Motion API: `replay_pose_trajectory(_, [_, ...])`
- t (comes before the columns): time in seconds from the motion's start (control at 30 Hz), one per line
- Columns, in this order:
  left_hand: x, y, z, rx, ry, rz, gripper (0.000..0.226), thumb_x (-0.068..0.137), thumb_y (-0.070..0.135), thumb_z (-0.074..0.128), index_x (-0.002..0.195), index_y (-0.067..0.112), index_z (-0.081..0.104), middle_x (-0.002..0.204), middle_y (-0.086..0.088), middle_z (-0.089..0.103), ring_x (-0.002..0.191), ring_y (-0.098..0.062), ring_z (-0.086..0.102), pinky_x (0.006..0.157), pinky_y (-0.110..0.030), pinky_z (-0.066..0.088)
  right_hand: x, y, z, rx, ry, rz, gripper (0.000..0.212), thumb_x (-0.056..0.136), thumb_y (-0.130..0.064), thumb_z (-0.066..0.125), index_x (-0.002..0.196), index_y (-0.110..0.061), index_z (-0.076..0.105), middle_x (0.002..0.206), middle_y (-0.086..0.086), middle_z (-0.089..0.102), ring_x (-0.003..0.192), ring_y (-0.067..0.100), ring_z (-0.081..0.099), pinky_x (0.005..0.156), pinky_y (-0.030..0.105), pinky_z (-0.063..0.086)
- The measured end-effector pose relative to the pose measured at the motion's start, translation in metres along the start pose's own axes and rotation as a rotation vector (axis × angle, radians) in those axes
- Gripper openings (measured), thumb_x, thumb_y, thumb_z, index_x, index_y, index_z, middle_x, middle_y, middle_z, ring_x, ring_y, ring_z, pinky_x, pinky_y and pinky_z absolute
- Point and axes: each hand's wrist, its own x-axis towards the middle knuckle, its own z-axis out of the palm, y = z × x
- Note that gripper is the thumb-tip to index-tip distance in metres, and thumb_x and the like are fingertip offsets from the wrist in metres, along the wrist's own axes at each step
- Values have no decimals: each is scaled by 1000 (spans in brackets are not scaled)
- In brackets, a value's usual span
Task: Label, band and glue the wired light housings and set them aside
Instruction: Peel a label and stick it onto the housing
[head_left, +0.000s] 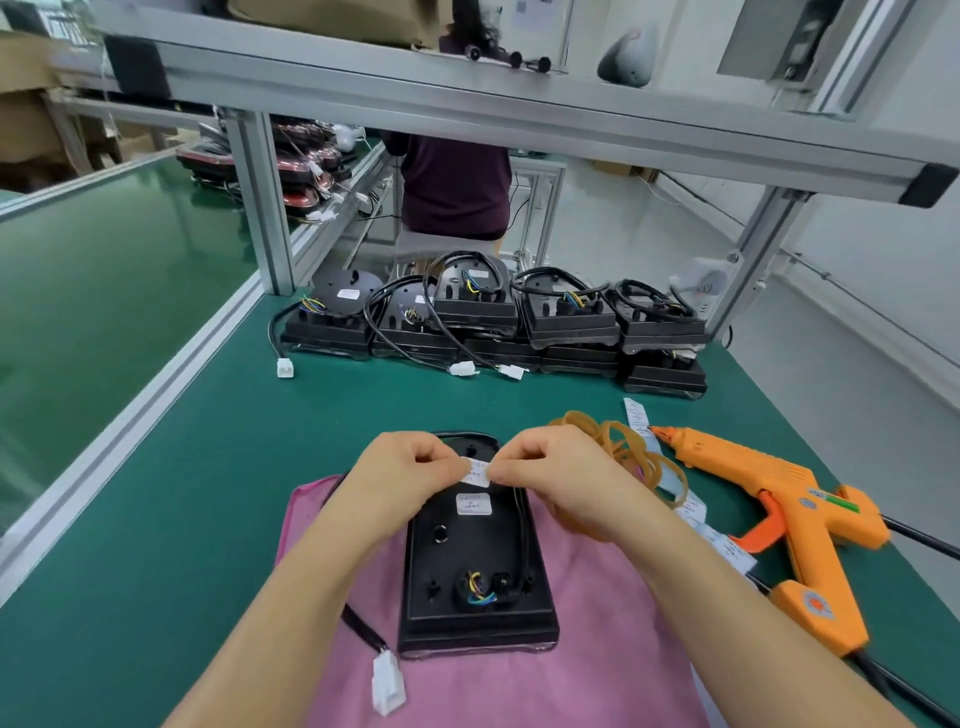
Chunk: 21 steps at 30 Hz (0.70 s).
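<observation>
Your left hand (408, 467) and right hand (550, 467) share a pinch grip on the label (477, 471), held over the far end of the housing (483, 548) lying lengthwise.

Black wired housing (475, 551), back up, white label (474, 504) stuck, second label (477, 472) pinched above; more housings (571, 325) stacked beyond; rubber bands (623, 441), glue gun (779, 483) at right.

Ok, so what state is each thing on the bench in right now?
left hand, pinching the loose label
right hand, pinching the loose label
loose label, held between both hands, over the housing
housing, back up on pink cloth, one sticker on
glue gun, lying on table, untouched
rubber bands, loose pile
</observation>
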Motion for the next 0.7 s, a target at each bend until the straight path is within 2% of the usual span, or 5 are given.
replay_pose_trajectory(0.17, [2,-8,4,-41,-28,-26,15,79,28,76,71,15,73,81,-13,72,68,-15,55,69,-32,46,7,2,5,-9,-6,-16,14,80,-17,74,67,-21,69,63,-17,65,62,-8,56,60,7,45])
replay_pose_trajectory(0.33, [4,-13,8,220,75,74,16,79,39,71,66,31,73,68,10,66,79,-18,58,69,-33,46,9,1,5,-104,-86,16,14,82,-18,72,68,-16,68,79,-2,70,74,6,59,78,29,52])
replay_pose_trajectory(0.53, [7,-16,5,171,-25,65,28,77,32,76,52,35,63,62,22,64,71,-3,56,64,-18,42,10,-5,-1,-143,-156,76,11,82,-20,71,76,-11,70,50,-21,58,48,-11,49,48,3,35])
replay_pose_trajectory(0.6, [7,-16,5,173,-44,63,32,78,30,76,50,31,60,59,24,62,66,-2,55,61,-14,42,10,-6,-1,-161,-149,90,12,82,-22,71,78,-12,72,55,-19,59,49,-10,50,49,4,36])
replay_pose_trajectory(0.7, [6,-14,9,248,-12,71,30,81,30,72,54,22,60,64,18,61,84,-16,54,71,-29,46,10,-9,1,-253,-143,100,14,83,-27,70,78,-15,72,69,-14,62,61,-2,53,59,15,43])
